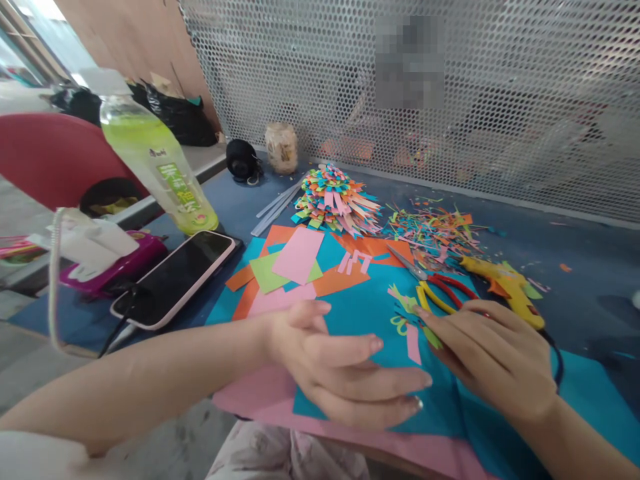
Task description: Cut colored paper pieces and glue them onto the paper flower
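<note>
My left hand [345,367] hovers over the blue paper sheet [360,313], palm turned sideways, fingers apart and holding nothing. At the right, my right hand [500,353] has its thumb and fingertips closed on a small green paper piece [433,338]. Just left of those fingertips are a looped green paper strip [399,325], a small pink paper strip [413,343] and a fringed green scrap [404,299]. Beyond my right hand lie scissors [413,267] with red and yellow handles, and a yellow glue gun [505,290].
A cone of colourful fringed paper [337,203] stands behind the sheets, beside a heap of paper shreds [435,233]. Clear glue sticks [277,208] lie to its left. A green drink bottle [160,160], a phone [175,279] and a jar [281,148] are further left. Perforated metal mesh [310,60] closes the back.
</note>
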A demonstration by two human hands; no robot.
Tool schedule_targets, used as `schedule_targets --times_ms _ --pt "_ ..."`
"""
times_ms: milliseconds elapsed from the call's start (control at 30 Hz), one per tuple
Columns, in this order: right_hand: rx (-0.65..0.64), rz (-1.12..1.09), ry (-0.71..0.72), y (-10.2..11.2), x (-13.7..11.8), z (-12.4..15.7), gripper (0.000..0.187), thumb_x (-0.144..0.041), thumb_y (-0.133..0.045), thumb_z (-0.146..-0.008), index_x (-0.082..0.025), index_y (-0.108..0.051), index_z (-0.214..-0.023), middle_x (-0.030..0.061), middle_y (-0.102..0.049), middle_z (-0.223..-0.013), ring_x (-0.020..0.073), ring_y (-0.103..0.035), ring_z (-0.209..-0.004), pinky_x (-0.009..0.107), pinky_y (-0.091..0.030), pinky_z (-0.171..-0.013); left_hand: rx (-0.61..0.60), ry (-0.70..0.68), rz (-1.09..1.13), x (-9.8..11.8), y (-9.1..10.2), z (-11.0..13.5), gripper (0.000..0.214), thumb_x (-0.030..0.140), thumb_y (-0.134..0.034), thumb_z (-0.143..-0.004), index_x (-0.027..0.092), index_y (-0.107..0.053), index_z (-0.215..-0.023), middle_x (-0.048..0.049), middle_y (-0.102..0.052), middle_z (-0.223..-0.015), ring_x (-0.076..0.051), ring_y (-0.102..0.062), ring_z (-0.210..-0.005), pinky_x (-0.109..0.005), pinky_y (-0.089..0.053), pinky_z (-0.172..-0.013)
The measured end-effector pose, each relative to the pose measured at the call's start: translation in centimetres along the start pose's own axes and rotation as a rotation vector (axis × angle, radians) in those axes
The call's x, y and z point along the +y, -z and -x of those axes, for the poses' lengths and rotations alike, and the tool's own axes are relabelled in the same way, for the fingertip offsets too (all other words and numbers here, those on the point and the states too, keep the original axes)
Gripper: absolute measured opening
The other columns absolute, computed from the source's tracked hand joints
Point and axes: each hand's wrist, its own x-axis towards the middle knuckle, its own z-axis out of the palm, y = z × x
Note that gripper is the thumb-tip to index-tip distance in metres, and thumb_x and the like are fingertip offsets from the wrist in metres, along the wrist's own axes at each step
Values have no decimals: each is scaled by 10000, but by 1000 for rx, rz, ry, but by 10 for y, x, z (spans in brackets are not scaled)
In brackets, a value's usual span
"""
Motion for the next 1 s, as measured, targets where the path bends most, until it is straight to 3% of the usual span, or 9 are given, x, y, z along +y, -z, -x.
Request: schedule_targets --times_ms 67,133,267,367,533,667,733,867,1000 --pt "0 8 12 1 0 0 320 -79 -630 -752 -94 -591 -1069 36 -675 -704 149 -591 -607 361 -464 -646 -3 -275 -33 7 7 -6 399 424 -658 -666 589 -514 -1000 168 -695 -791 -166 -573 -832 -321 -373 -803" --pt "9 20 23 2 -1 -1 307 -69 -633 -746 -86 -597 -1051 39 -675 -696 145 -583 -594 357 -462 -637 53 -497 -141 14 14 -12 386 299 -672 -676 541 -553 -952 199 -689 -892 -132 -576 -829 -291 -356 -801" --pt "14 25 35 4 -2 -2 295 -69 -634 -742 -88 -608 -1035 42 -671 -686 146 -573 -584 356 -460 -628 255 -661 -424 22 21 -21 118 248 -652 -719 356 -627 -760 147 -670 -1060 -128 -550 -914 -292 -310 -818" --pt "-10 28 53 5 -2 -3 303 -76 -624 -744 -121 -617 -1044 42 -670 -696 156 -572 -586 360 -462 -630 249 -605 -485 25 21 -22 82 264 -630 -751 331 -633 -798 124 -663 -1096 -130 -548 -947 -303 -291 -883" --pt "-23 16 50 6 -4 0 296 -109 -604 -764 -226 -629 -1035 12 -670 -719 160 -579 -607 359 -468 -641 199 -473 -446 27 20 -18 242 174 -592 -763 315 -639 -955 99 -666 -1096 -130 -570 -966 -324 -262 -990" --pt "-32 3 66 5 -7 1 249 -108 -568 -785 -164 -633 -1018 47 -667 -738 177 -587 -641 383 -468 -655 62 -336 -273 26 19 -15 350 214 -584 -785 381 -580 -1093 90 -679 -1066 -156 -619 -965 -347 -377 -906" --pt "-31 12 76 5 -7 0 252 -100 -566 -784 -129 -625 -1027 60 -665 -737 178 -584 -640 388 -467 -656 27 -316 -221 25 19 -14 335 222 -609 -778 341 -588 -1091 64 -680 -1075 -166 -611 -1005 -332 -414 -863" --pt "-34 24 86 4 -8 -1 260 -88 -568 -780 -112 -616 -1035 63 -664 -734 173 -580 -638 381 -464 -649 130 -367 -254 26 16 -16 252 192 -684 -721 199 -648 -971 5 -709 -1010 -173 -550 -1058 -289 -407 -881" --pt "-32 25 73 2 -8 -2 254 -87 -552 -793 -91 -610 -1040 58 -661 -720 162 -576 -615 380 -464 -633 222 -330 -280 27 12 -17 210 169 -689 -715 281 -676 -893 76 -717 -905 -148 -523 -933 -281 -365 -852"
